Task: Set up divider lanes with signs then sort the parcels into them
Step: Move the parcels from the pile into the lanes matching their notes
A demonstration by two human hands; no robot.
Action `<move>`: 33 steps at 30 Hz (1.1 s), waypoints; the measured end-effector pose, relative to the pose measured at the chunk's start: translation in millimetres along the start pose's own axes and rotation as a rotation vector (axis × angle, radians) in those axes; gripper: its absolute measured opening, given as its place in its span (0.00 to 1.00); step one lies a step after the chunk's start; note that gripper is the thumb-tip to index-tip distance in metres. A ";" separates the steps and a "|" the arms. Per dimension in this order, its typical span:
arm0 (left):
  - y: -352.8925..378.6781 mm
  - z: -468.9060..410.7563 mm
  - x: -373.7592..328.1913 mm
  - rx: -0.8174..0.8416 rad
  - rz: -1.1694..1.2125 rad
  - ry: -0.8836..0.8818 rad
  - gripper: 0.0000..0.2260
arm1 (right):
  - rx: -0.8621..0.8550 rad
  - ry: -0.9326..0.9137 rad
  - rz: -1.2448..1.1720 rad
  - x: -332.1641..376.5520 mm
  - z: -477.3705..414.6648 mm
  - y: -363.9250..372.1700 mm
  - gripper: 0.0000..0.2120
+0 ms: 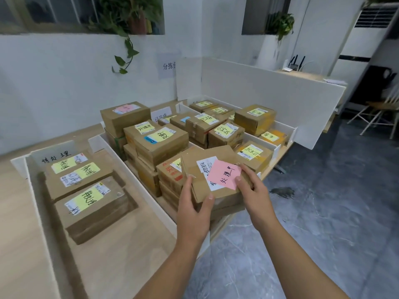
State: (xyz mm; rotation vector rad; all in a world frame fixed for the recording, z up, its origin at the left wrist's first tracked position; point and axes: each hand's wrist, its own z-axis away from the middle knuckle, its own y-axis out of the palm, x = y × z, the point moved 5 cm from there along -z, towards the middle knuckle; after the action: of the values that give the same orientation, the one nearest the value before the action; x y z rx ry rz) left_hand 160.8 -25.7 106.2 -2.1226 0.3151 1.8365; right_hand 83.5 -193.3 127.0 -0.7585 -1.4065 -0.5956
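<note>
The left hand (194,203) grips the near-left corner of the cardboard parcel (220,155), with the thumb on top and a finger along the left edge. The right hand (252,190) clamps the parcel's right edge, thumb pressing the pink note (224,173). Stacked boxes (170,175) stand just left of the parcel. The note covers part of the parcel's white label (205,165). The parcel's underside is hidden.

Held parcel (216,192): brown cardboard, matt. Pink note (224,174) on it: matt paper, dark ink handwriting. Yellow notes (89,198): matt paper. Lane dividers (138,175): white board, smooth, matt. Table (121,244): pale wood-grain, smooth. Floor (323,212): grey marbled tile, faint sheen.
</note>
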 end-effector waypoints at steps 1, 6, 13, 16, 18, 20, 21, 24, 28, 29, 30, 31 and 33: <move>5.1 -3.9 1.8 -0.003 -0.016 0.008 0.30 | 0.004 -0.002 -0.010 -1.7 -7.9 -1.8 0.17; 28.6 -5.2 -3.2 -0.076 -0.127 0.031 0.30 | 0.052 0.007 -0.041 -7.8 -39.7 -13.6 0.15; 79.3 11.7 -8.1 -0.281 -0.176 -0.020 0.31 | 0.238 -0.017 -0.011 -14.3 -77.4 -38.7 0.15; 102.4 12.0 -1.9 -0.345 -0.091 -0.060 0.30 | 0.321 -0.026 0.007 -22.8 -95.6 -48.2 0.16; 111.0 9.4 0.9 -0.386 -0.060 -0.101 0.29 | 0.378 -0.021 0.019 -27.8 -104.9 -47.4 0.14; 115.0 4.6 3.5 -0.417 -0.036 -0.138 0.29 | 0.441 -0.010 0.037 -31.6 -112.5 -42.9 0.14; 115.6 1.6 5.8 -0.428 -0.029 -0.151 0.29 | 0.471 -0.006 0.049 -32.4 -116.2 -40.3 0.15; 116.6 -6.0 10.2 -0.431 -0.050 -0.183 0.29 | 0.535 -0.005 0.060 -31.0 -127.2 -34.6 0.18; 113.6 -14.0 11.5 -0.427 -0.047 -0.228 0.30 | 0.565 -0.011 0.068 -29.9 -138.5 -27.6 0.20; 112.8 -15.4 10.9 -0.425 -0.048 -0.233 0.30 | 0.571 -0.014 0.075 -29.9 -140.3 -26.3 0.20; 112.3 -16.5 10.1 -0.421 -0.056 -0.238 0.30 | 0.580 -0.016 0.083 -29.4 -141.6 -25.0 0.20; 112.4 -16.8 8.7 -0.416 -0.064 -0.242 0.30 | 0.590 -0.019 0.090 -29.0 -142.4 -24.3 0.20; 113.1 -17.0 6.9 -0.408 -0.070 -0.247 0.29 | 0.605 -0.024 0.096 -27.5 -142.9 -24.3 0.20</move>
State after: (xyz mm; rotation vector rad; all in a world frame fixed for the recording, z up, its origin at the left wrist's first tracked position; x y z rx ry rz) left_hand 136.0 -136.5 91.0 -2.0771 -0.2080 2.2412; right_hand 154.1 -320.3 101.9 -0.3429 -1.4575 -0.0683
